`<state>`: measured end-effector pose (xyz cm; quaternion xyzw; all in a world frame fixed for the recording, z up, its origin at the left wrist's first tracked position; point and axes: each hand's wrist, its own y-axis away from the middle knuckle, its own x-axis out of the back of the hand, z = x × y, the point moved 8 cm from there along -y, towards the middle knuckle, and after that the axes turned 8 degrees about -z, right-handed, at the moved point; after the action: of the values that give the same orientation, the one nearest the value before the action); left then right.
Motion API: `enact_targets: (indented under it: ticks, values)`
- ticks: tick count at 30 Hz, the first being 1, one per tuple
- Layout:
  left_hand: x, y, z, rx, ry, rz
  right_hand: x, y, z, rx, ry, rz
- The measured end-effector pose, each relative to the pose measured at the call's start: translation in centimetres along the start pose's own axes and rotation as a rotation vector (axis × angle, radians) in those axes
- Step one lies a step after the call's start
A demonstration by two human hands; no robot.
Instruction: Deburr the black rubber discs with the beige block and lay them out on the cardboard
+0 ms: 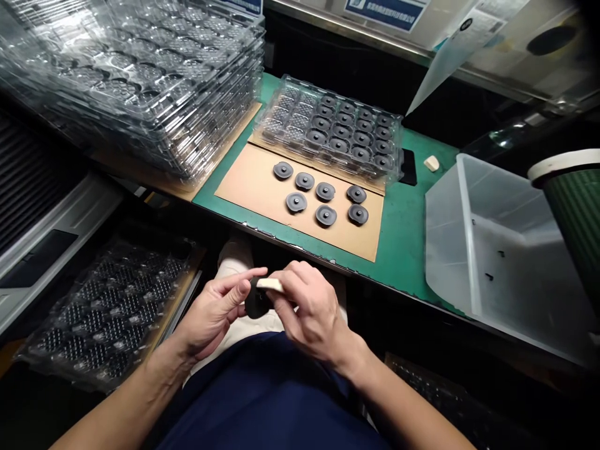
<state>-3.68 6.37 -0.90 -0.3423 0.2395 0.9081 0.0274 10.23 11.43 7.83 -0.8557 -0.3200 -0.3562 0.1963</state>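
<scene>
Now pinching dark disc (255, 304) with left hand (210, 315), clamping pale block (270, 285) in right hand (310, 306), seemingly against disc's upper edge.

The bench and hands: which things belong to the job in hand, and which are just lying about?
Likely the job:
- held disc
- cream block in right hand
- seven discs on cardboard
- part-filled tray

Seemingly lying about:
- black slab
- small pale piece

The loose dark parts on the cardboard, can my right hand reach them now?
Probably yes: nothing visible covers the loose dark parts, and the cardboard lies near the front edge of the table. Your right hand holds a pale block, though, so that hand may need freeing first.
</scene>
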Motion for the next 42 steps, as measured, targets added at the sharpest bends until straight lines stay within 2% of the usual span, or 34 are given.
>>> enact_targets:
  ticks: [3,5,7,9,11,13,14,16,19,22,26,29,31,33,35,37,39,42]
  values:
    - [-0.7,0.2,-2.0,0.186,0.087,-0.100,-0.4,0.0,-1.7,0.248,0.142,-0.119]
    - [-0.9,0.2,-2.6,0.234,0.160,-0.111,-0.5,0.0,-2.3,0.322,0.217,-0.134]
    - [-0.6,0.0,-1.8,0.127,0.216,-0.058,0.0,-0.3,-1.7,0.204,0.188,-0.047]
    - [-0.2,-0.2,-0.1,-0.075,0.204,0.010,0.0,-0.5,0.2,-0.062,-0.028,-0.005]
    - [0.0,-0.1,1.5,-0.241,0.123,0.053,-1.6,-0.2,1.7,-0.295,-0.359,-0.093]
    - [0.0,0.2,2.6,-0.331,0.056,0.082,-3.2,0.1,1.8,-0.381,-0.578,-0.213]
    - [0.1,0.3,2.9,-0.349,0.045,0.095,-3.3,0.1,1.8,-0.378,-0.590,-0.217]
    - [0.4,0.4,3.0,-0.315,0.049,0.103,-2.3,-0.2,1.6,-0.313,-0.442,-0.132]
    - [0.6,0.4,1.8,-0.130,0.036,0.051,-0.5,-0.5,0.6,-0.138,-0.096,-0.011]
    - [0.4,0.5,0.1,0.035,0.053,-0.020,-0.4,-0.7,-0.9,0.047,0.091,-0.071]
    - [-0.3,0.6,-2.2,0.193,0.155,-0.090,-0.5,-0.7,-2.2,0.241,0.183,-0.155]
    - [-0.7,0.7,-2.7,0.239,0.214,-0.110,-1.0,-0.3,-2.8,0.351,0.248,-0.186]
    - [-0.4,0.5,-1.9,0.150,0.234,-0.082,-0.8,-0.3,-1.9,0.250,0.234,-0.112]
    - [0.4,0.2,-0.6,-0.016,0.201,-0.013,-0.7,-0.3,0.0,0.013,0.096,-0.053]
    - [1.1,0.1,0.4,-0.158,0.119,0.046,-1.8,-0.1,1.6,-0.218,-0.171,-0.106]
    - [1.0,0.0,0.7,-0.234,0.037,0.055,-2.9,0.0,1.8,-0.342,-0.438,-0.163]
    - [0.4,0.1,1.2,-0.292,-0.010,0.046,-2.5,-0.4,1.0,-0.347,-0.560,-0.119]
    - [-0.1,0.7,2.8,-0.398,-0.022,0.085,-0.9,-0.9,-0.6,-0.229,-0.444,-0.063]
